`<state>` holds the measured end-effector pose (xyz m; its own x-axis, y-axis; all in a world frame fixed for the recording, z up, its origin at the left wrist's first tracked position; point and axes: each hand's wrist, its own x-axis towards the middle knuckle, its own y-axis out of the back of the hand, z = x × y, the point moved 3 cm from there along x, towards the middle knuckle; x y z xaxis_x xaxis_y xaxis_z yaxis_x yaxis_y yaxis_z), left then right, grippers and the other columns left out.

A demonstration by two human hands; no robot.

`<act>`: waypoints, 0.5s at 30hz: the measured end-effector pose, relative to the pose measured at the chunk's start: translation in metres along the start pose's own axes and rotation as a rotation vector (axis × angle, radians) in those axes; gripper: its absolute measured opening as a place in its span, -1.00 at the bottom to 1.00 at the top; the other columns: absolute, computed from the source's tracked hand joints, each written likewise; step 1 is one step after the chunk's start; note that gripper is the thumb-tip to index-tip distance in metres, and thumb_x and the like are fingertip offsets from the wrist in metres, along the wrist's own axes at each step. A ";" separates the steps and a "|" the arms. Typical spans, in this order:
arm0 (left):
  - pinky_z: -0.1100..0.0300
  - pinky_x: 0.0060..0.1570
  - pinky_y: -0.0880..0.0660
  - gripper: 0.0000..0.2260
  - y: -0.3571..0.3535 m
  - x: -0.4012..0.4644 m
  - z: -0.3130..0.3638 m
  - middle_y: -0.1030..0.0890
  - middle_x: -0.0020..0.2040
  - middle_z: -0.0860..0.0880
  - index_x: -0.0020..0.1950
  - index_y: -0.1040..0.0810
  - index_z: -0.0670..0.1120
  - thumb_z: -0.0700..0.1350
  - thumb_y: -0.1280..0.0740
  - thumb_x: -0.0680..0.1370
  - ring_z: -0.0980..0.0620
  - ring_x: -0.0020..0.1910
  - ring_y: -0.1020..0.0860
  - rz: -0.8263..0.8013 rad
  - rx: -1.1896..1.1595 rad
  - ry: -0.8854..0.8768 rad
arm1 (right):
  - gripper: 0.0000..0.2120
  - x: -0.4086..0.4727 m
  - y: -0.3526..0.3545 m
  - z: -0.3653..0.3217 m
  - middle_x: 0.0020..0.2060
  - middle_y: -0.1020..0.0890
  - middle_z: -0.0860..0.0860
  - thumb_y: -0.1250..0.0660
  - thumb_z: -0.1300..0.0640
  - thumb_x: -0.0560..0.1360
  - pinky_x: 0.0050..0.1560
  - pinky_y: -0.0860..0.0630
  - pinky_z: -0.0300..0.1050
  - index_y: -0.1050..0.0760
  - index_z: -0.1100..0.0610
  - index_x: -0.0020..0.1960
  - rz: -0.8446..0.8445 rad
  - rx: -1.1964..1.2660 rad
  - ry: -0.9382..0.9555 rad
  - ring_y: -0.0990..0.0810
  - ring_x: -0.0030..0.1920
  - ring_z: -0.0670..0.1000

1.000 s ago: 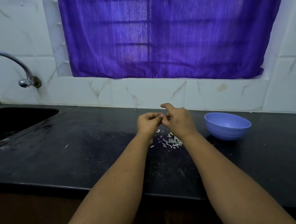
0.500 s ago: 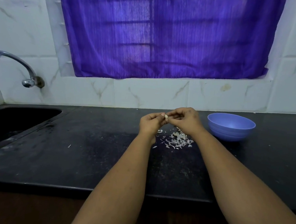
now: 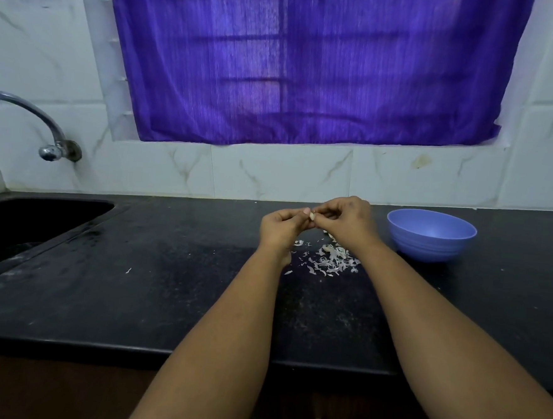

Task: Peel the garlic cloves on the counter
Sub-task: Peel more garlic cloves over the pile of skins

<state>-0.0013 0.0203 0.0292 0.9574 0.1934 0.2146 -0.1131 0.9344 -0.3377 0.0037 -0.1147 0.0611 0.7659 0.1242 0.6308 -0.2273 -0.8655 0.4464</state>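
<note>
A small pale garlic clove (image 3: 312,216) is held above the black counter (image 3: 164,293), between both hands. My left hand (image 3: 283,228) pinches it from the left with curled fingers. My right hand (image 3: 345,219) meets it from the right, its fingertips pinching at the clove's skin. Under the hands lies a scatter of white garlic peels (image 3: 332,262) on the counter. Most of the clove is hidden by my fingers.
A blue plastic bowl (image 3: 430,235) stands on the counter just right of my right hand. A dark sink (image 3: 22,224) is set in at the far left, with a metal tap (image 3: 44,134) on the tiled wall. A purple curtain (image 3: 311,64) covers the window.
The view has shifted slightly. My right hand's fingers have curled closer onto the clove, and more of the peel pile shows beneath the hands.
</note>
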 end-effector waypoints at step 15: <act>0.36 -0.24 -0.56 -0.88 -0.002 -0.003 0.007 -0.66 -0.32 -0.06 -0.09 -0.60 -0.25 -0.41 -0.31 0.53 0.05 -0.28 -0.64 -0.010 -0.217 0.060 | -0.89 0.002 0.009 0.005 -0.34 -0.50 -0.03 -0.24 0.16 0.60 -0.44 -0.38 -0.37 -0.53 0.12 0.05 0.013 0.052 -0.177 -0.46 -0.41 -0.06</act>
<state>-0.0064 0.0202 0.0359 0.9728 0.1608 0.1665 -0.0501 0.8486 -0.5267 0.0057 -0.1250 0.0631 0.8580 0.0294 0.5128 -0.2103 -0.8908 0.4028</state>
